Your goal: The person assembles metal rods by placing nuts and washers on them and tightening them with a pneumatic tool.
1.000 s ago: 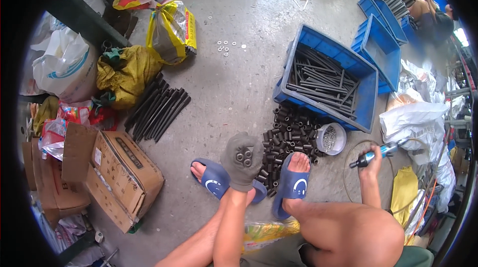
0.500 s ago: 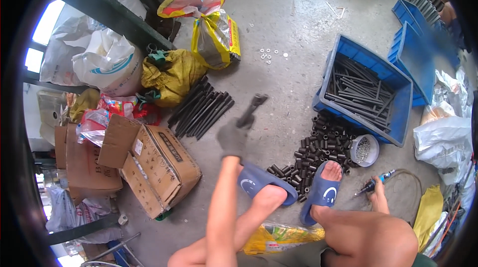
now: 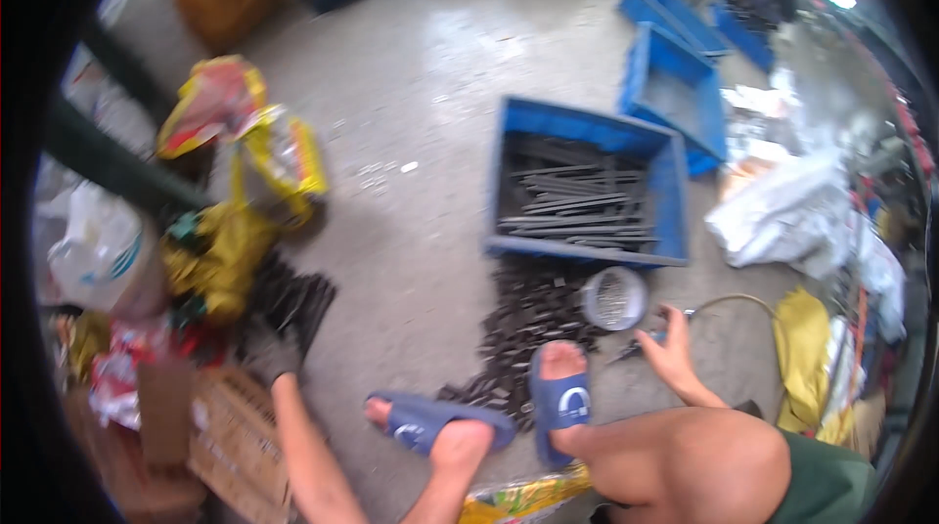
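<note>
Hands are well apart: the left hand (image 3: 269,356), gloved and blurred, is at the near end of the black rods (image 3: 311,307) beside a cardboard box (image 3: 230,441), its grip impossible to tell; the right hand (image 3: 672,356) is closed around a hand tool (image 3: 657,337). Beyond the sandals (image 3: 569,402), short black tubes (image 3: 533,317) cover the floor (image 3: 401,260) near a white bowl (image 3: 636,313). Farther off stands a blue bin (image 3: 671,196) holding dark bars (image 3: 577,201).

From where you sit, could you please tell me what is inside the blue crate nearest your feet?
The blue crate holds a pile of dark rods, many lying side to side. Whatever lies beneath the top rods is covered.
</note>
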The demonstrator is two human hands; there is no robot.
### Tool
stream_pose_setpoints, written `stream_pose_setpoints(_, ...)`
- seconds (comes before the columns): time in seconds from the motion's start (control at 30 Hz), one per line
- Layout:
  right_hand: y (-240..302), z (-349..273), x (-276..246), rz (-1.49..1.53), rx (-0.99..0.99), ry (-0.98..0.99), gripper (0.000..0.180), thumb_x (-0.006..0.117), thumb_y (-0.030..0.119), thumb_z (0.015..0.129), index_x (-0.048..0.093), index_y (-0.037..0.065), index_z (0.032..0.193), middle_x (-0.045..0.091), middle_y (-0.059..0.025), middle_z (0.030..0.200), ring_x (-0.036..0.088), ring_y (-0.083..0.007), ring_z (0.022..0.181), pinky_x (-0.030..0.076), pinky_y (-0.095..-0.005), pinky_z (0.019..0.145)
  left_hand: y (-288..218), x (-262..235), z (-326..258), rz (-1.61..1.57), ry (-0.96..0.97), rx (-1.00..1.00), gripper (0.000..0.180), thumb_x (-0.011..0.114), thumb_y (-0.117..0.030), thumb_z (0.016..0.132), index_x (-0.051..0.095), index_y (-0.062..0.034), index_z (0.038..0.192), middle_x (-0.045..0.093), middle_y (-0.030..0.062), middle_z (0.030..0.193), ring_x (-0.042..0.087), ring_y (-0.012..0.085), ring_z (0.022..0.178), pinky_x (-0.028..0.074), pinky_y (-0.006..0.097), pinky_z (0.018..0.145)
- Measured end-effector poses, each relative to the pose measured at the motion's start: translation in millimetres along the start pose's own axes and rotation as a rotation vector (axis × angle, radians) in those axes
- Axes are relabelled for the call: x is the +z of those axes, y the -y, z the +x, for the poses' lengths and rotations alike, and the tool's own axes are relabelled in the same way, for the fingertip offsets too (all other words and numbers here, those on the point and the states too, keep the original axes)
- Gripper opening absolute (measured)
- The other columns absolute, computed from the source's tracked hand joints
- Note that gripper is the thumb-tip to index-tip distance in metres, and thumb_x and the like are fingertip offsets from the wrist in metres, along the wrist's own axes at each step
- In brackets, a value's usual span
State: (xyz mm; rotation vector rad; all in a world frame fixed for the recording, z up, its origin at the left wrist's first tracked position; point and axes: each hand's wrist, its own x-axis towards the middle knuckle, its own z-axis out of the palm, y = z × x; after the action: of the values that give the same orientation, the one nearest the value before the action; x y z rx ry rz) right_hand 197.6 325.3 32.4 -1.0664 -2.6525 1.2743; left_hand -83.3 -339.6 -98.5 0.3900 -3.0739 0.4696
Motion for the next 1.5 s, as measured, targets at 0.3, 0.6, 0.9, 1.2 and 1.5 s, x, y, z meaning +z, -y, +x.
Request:
stream_pose_setpoints(0.3,77.0,235.0,34.0,-0.458,-0.750,-0.023,0.040,0.077,0.017,0.082,0.068,0.003,0.118,0.071,-0.0157,0.110,0.068,-0.0359,0.108,0.057,-0.0450,0.093,-49.1,-22.6,-13.3,-0.022,0.055,-0.162,0.080,0.048,-0.063,0.107,0.027,-0.0174,0.169,0.036,0.0203,0.167,0.038,0.0396,0.152,0.040,0.059,0.118)
stream_pose_setpoints(0.6,91.6,301.0,88.7,-1.097,-0.867,0.391,0.036,0.079,0.018,0.083,0.067,0.002,0.112,0.070,-0.0198,0.114,0.071,-0.0390,0.108,0.062,-0.0490,0.088,-66.2,-59.7,-90.6,-0.307,-0.227,-0.096,0.066,0.056,-0.049,0.109,0.042,-0.0104,0.161,0.046,0.0225,0.160,0.048,0.0413,0.145,0.045,0.051,0.116)
stream_pose_setpoints(0.9,89.1,325.8,69.1,-1.172,-0.905,0.654,0.047,0.083,0.028,0.082,0.064,0.003,0.116,0.072,-0.0202,0.117,0.072,-0.0413,0.108,0.060,-0.0504,0.091,-167.4,-140.4,-136.1,-1.033,-0.309,0.165,0.045,0.067,-0.020,0.103,0.059,0.0004,0.143,0.059,0.0257,0.145,0.055,0.0428,0.137,0.042,0.050,0.117)
stream_pose_setpoints(1.2,195.0,228.8,12.9,-0.858,-1.006,0.531,0.047,0.079,0.023,0.088,0.051,-0.001,0.117,0.064,-0.0262,0.110,0.069,-0.0488,0.096,0.059,-0.0557,0.083,-209.5,-235.4,-160.8,-1.660,0.375,0.408,0.048,0.070,-0.014,0.103,0.058,-0.0004,0.147,0.066,0.0159,0.141,0.061,0.0249,0.133,0.047,0.038,0.113)
stream_pose_setpoints(1.5,268.8,82.8,45.1,0.196,-0.790,0.540,0.041,0.080,0.026,0.095,0.068,-0.003,0.121,0.074,-0.0105,0.102,0.063,-0.0116,0.075,0.053,-0.0291,0.067,-223.1,-297.5,-173.7,-2.244,0.819,0.030,0.046,0.054,-0.040,0.113,0.066,0.0032,0.126,0.067,0.0040,0.081,0.065,0.0135,0.068,0.057,0.030,0.068)
